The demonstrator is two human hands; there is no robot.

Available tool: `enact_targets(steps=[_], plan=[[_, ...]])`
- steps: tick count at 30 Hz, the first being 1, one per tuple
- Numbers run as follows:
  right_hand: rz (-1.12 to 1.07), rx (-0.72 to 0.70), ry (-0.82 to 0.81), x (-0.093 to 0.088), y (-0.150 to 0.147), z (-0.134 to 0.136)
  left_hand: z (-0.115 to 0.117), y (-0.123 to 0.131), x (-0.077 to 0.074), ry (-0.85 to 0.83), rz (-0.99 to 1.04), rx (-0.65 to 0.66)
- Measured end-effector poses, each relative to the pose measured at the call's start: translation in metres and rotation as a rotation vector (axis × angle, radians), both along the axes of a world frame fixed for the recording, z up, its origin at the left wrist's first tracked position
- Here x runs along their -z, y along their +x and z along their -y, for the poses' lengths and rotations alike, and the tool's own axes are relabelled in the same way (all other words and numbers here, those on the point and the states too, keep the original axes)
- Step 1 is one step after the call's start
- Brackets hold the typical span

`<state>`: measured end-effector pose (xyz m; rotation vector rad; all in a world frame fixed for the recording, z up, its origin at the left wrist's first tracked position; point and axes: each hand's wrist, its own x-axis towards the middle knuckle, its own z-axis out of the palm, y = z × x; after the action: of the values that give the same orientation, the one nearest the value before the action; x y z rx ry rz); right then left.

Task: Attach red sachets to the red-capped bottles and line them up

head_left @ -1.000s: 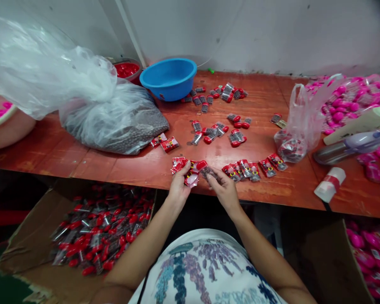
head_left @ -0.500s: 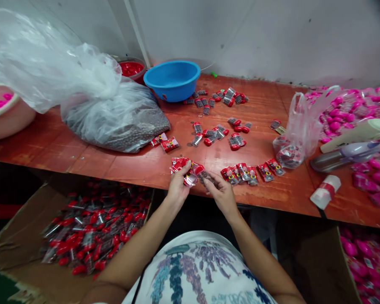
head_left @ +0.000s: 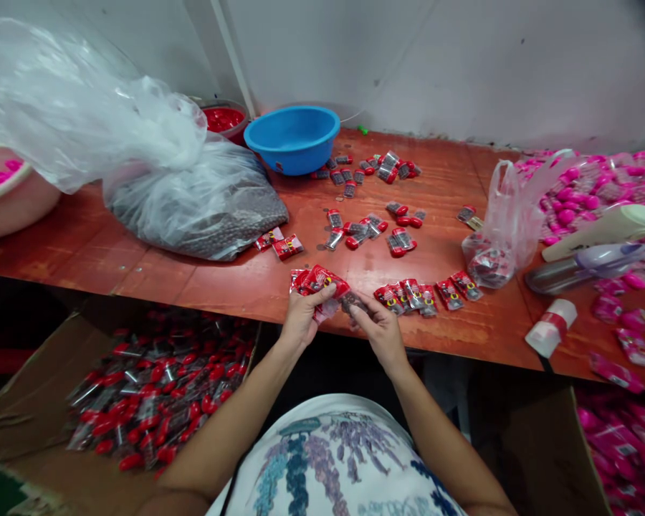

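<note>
My left hand [head_left: 301, 319] is closed on a small bunch of red printed packets [head_left: 317, 281] at the near edge of the wooden table [head_left: 231, 287]. My right hand [head_left: 379, 330] pinches a little clear packet with a red cap and dark contents [head_left: 351, 301], held right against the bunch. A row of red packets [head_left: 422, 295] lies just right of my hands. Several loose capped packets [head_left: 365, 228] are scattered mid-table.
A big clear bag of dark pellets [head_left: 193, 208] lies at left, a blue bowl [head_left: 293, 137] and a red-filled bowl [head_left: 223, 117] behind it. A small plastic bag [head_left: 497, 229], pink packets [head_left: 596, 186], a handheld sealer [head_left: 596, 247] sit right. A box of red packets [head_left: 155, 387] stands below left.
My left thumb has slid over the top of the red bunch, and both hands shifted slightly. The view tilted a little.
</note>
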<state>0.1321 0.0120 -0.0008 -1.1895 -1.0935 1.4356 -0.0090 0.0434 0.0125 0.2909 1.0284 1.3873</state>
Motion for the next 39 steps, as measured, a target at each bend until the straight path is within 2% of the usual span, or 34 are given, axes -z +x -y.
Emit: enact_targets(steps=[6, 11, 15, 18, 21, 23, 26, 30, 33, 36, 39], plan=[[0.098, -0.068, 0.061, 0.004, 0.007, -0.001, 0.004, 0.001, -0.007, 0.067, -0.024, -0.008], [0.265, -0.065, 0.266, 0.002, 0.011, 0.000, 0.006, 0.001, -0.011, 0.113, -0.072, 0.043], [0.322, -0.054, 0.368, 0.001, 0.010, 0.002, 0.005, 0.000, -0.009, 0.140, -0.105, 0.013], [0.241, -0.048, 0.262, 0.001, 0.009, 0.003, 0.005, -0.001, -0.010, 0.131, -0.110, 0.013], [0.030, -0.056, 0.067, -0.001, 0.007, 0.001, 0.006, -0.003, -0.012, 0.113, -0.112, 0.109], [-0.098, -0.039, 0.000, -0.003, 0.006, 0.000, 0.006, -0.004, -0.013, 0.116, -0.119, 0.159], [-0.126, 0.007, 0.025, -0.003, 0.006, -0.002, 0.005, -0.004, -0.012, 0.131, -0.149, 0.163], [0.051, 0.008, 0.127, 0.002, 0.010, -0.004, 0.006, -0.004, -0.009, 0.128, -0.259, 0.167], [0.082, 0.006, 0.167, 0.007, 0.012, -0.005, 0.009, -0.001, -0.007, 0.094, -0.315, 0.233], [0.036, -0.013, 0.162, 0.010, 0.013, -0.005, 0.011, 0.002, -0.006, 0.066, -0.286, 0.304], [0.027, -0.060, 0.144, 0.012, 0.014, -0.004, 0.011, 0.003, -0.005, 0.081, -0.242, 0.284]])
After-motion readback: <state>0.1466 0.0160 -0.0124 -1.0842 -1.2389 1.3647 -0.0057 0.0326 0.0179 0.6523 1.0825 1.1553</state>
